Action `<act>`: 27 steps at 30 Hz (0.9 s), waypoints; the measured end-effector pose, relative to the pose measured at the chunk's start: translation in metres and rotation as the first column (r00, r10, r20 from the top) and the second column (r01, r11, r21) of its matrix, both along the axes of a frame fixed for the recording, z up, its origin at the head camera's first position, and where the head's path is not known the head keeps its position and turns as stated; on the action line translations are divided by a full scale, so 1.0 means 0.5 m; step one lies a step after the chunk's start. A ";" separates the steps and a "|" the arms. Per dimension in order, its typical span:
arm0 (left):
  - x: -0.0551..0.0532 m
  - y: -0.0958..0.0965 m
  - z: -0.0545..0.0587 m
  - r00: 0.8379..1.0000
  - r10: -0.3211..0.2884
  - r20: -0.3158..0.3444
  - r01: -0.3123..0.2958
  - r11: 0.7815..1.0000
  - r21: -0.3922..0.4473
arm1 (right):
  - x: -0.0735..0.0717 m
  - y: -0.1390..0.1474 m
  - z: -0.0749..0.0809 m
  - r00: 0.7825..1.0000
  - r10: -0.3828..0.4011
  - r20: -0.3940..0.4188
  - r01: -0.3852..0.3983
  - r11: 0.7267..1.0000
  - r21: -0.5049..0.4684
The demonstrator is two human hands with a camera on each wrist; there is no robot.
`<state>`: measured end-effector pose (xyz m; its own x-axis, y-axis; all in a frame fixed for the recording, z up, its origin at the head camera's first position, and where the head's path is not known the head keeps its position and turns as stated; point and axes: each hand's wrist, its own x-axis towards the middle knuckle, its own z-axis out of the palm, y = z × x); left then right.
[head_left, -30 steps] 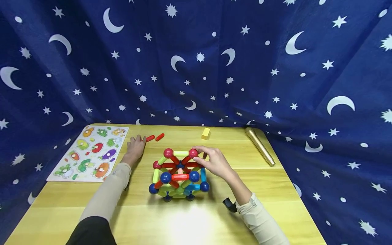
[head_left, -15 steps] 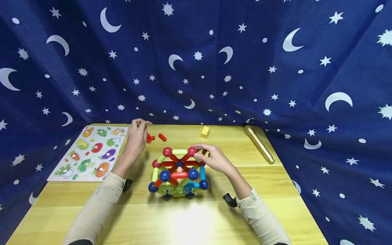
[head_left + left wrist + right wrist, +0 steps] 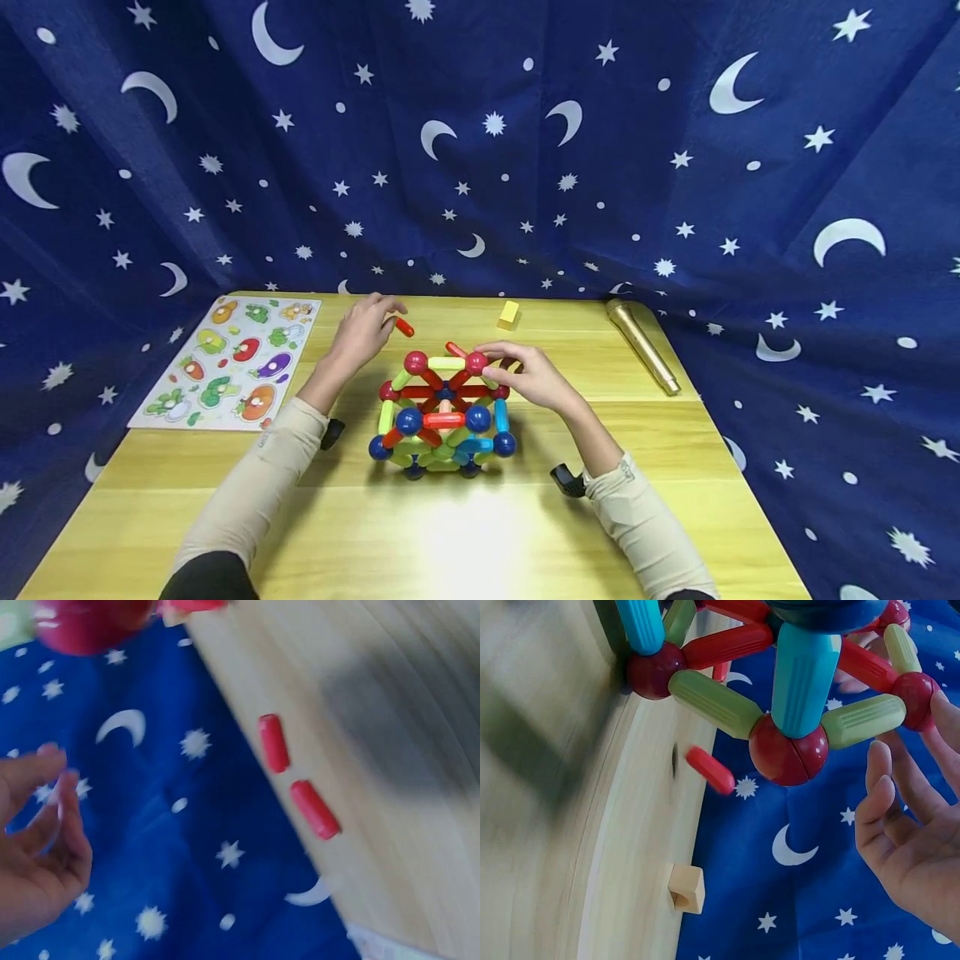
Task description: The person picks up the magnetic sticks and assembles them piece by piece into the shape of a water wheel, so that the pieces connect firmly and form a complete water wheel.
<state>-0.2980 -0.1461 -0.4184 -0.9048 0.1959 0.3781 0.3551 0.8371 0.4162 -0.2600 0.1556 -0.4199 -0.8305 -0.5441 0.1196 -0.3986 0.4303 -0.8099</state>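
Observation:
A frame of magnetic rods and balls (image 3: pixel 444 421) stands mid-table, red, green and blue. My right hand (image 3: pixel 528 375) pinches the red ball (image 3: pixel 476 363) at its upper right corner. In the right wrist view, thumb and fingertips sit at that red ball (image 3: pixel 919 701). My left hand (image 3: pixel 363 329) is over the table's far left part, fingers loosely bent and holding nothing. Just past its fingertips is a red rod (image 3: pixel 404 327). Another red rod (image 3: pixel 455 349) shows behind the frame. The left wrist view has two red rods (image 3: pixel 274 742) on the wood, apart from the left hand (image 3: pixel 45 847).
At the back stands a small yellow block (image 3: pixel 508 315). A gold microphone-shaped stick (image 3: pixel 642 347) lies on the right. On the left is a vegetable puzzle board (image 3: pixel 225 367). The blue star-and-moon cloth (image 3: pixel 480 167) hangs behind the table (image 3: pixel 360 517).
My left hand has lifted off the red rods and moved right. One red rod now shows farther right, behind the frame. The right hand keeps its place at the ball.

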 end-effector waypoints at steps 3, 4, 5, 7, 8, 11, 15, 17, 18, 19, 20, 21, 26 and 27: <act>-0.052 0.024 -0.018 0.993 -0.084 0.085 0.089 0.994 -0.058 | -0.004 0.006 0.005 0.999 -0.008 -0.035 0.008 1.000 -0.002; -0.069 0.036 -0.026 0.986 -0.115 0.121 0.126 0.988 -0.085 | -0.003 0.008 0.005 0.999 -0.013 -0.045 0.013 1.000 -0.005; -0.086 0.049 -0.037 0.976 -0.146 0.159 0.166 0.979 -0.117 | -0.002 0.010 0.003 0.998 -0.021 -0.053 0.021 1.000 -0.005; -0.116 0.077 -0.061 0.951 -0.201 0.235 0.249 0.949 -0.194 | 0.004 0.014 0.000 0.998 -0.032 -0.061 0.031 0.999 -0.010; -0.129 0.091 -0.074 0.935 -0.222 0.275 0.288 0.930 -0.230 | 0.007 0.014 -0.003 0.997 -0.035 -0.063 0.035 0.999 -0.008; -0.164 0.127 -0.113 0.900 -0.271 0.340 0.387 0.857 -0.340 | 0.017 0.011 -0.009 0.998 -0.016 -0.067 0.016 1.000 0.003; -0.200 0.177 -0.147 0.879 -0.289 0.379 0.445 0.784 -0.433 | 0.028 0.019 -0.009 0.997 -0.001 -0.082 0.003 1.000 0.019; -0.207 0.191 -0.155 0.864 -0.274 0.423 0.470 0.743 -0.478 | 0.034 0.024 -0.009 0.996 -0.010 -0.087 0.012 1.000 0.023; -0.211 0.198 -0.158 0.857 -0.269 0.440 0.483 0.719 -0.500 | 0.036 0.026 -0.008 0.996 -0.017 -0.091 0.019 1.000 0.024; -0.214 0.205 -0.160 0.850 -0.266 0.455 0.496 0.696 -0.520 | 0.038 0.029 -0.007 0.995 -0.023 -0.095 0.025 0.999 0.026; -0.218 0.212 -0.160 0.846 -0.266 0.463 0.507 0.672 -0.540 | 0.040 0.031 -0.006 0.995 -0.027 -0.096 0.030 0.999 0.032; -0.222 0.218 -0.159 0.845 -0.268 0.464 0.514 0.647 -0.563 | 0.041 0.033 -0.005 0.995 -0.029 -0.094 0.033 0.999 0.038; -0.239 0.246 -0.149 0.847 -0.262 0.463 0.524 0.566 -0.637 | 0.041 0.035 -0.002 0.994 -0.007 -0.106 0.012 0.999 0.047; -0.242 0.249 -0.146 0.845 -0.256 0.470 0.526 0.554 -0.645 | 0.041 0.034 -0.002 0.994 -0.004 -0.110 0.009 0.999 0.045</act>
